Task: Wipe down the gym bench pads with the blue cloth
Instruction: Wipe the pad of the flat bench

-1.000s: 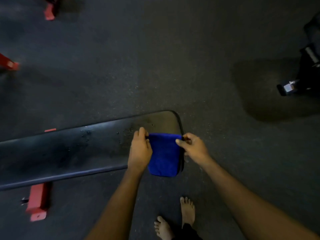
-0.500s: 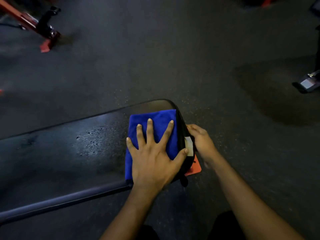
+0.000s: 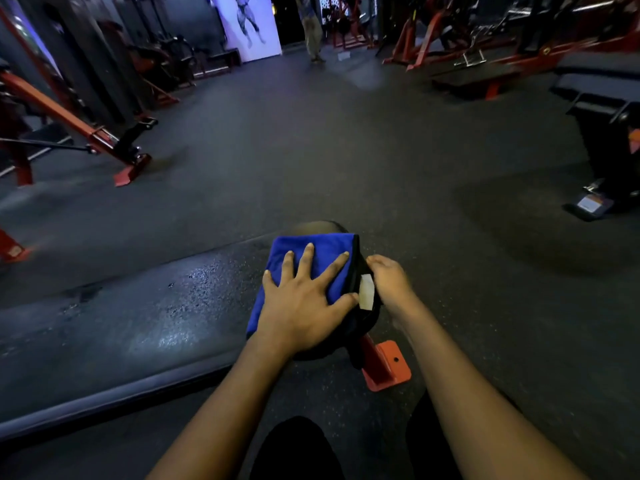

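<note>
A black gym bench pad (image 3: pixel 131 317) runs from the left edge to the centre, wet and shiny in patches. A folded blue cloth (image 3: pixel 298 251) lies flat on its right end. My left hand (image 3: pixel 304 299) presses on the cloth with fingers spread straight. My right hand (image 3: pixel 389 284) curls round the pad's right end, beside a white label (image 3: pixel 367 296).
A red bench foot (image 3: pixel 388 367) sticks out below the pad's end. Red machine frames (image 3: pixel 104 136) stand at the left and far right back. A black machine (image 3: pixel 609 140) stands at right. A person (image 3: pixel 313 29) is far off on the dark rubber floor (image 3: pixel 346 150).
The cloth went from being held by both hands at the pad's end to lying flat under my left palm. My right hand moved onto the pad's end. The camera tilted up.
</note>
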`<state>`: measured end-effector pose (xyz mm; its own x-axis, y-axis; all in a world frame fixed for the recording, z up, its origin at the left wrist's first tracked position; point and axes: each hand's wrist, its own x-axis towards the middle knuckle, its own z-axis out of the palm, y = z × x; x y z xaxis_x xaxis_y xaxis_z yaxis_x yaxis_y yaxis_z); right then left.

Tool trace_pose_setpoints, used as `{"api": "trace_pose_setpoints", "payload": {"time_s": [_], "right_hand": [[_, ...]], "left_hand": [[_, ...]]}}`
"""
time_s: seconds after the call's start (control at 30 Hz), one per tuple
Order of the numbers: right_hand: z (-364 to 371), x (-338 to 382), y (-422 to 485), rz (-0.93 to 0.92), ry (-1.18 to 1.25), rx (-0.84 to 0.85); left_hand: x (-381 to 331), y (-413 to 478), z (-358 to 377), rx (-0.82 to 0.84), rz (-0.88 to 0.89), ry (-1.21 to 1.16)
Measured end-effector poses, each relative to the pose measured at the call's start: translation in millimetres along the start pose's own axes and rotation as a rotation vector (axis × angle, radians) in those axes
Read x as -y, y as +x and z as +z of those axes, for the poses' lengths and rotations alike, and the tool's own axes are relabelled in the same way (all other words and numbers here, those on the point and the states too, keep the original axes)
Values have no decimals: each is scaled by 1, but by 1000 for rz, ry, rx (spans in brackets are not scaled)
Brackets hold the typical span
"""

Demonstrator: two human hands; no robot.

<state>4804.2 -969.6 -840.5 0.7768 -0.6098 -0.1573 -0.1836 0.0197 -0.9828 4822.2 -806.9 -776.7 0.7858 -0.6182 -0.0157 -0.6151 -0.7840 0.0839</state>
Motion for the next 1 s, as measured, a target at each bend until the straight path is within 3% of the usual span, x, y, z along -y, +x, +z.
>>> {"api": "trace_pose_setpoints", "payload": {"time_s": [0.17, 0.4, 0.57, 0.8, 1.0], "right_hand": [[2, -3, -9, -19, 141, -92], [1, -9, -4, -43, 127, -134], [2, -11, -3, -56, 130, -151], [0, -12, 4, -89, 96, -154], [0, -11, 1, -85, 71, -128]], "left_hand": [[-6, 47, -11, 79, -14, -60], [-2, -16, 8, -52, 19, 1], [-12, 39, -5, 86, -57, -78], [-8, -12, 11, -50, 16, -20], [-20, 50, -6, 106, -69, -72]]}}
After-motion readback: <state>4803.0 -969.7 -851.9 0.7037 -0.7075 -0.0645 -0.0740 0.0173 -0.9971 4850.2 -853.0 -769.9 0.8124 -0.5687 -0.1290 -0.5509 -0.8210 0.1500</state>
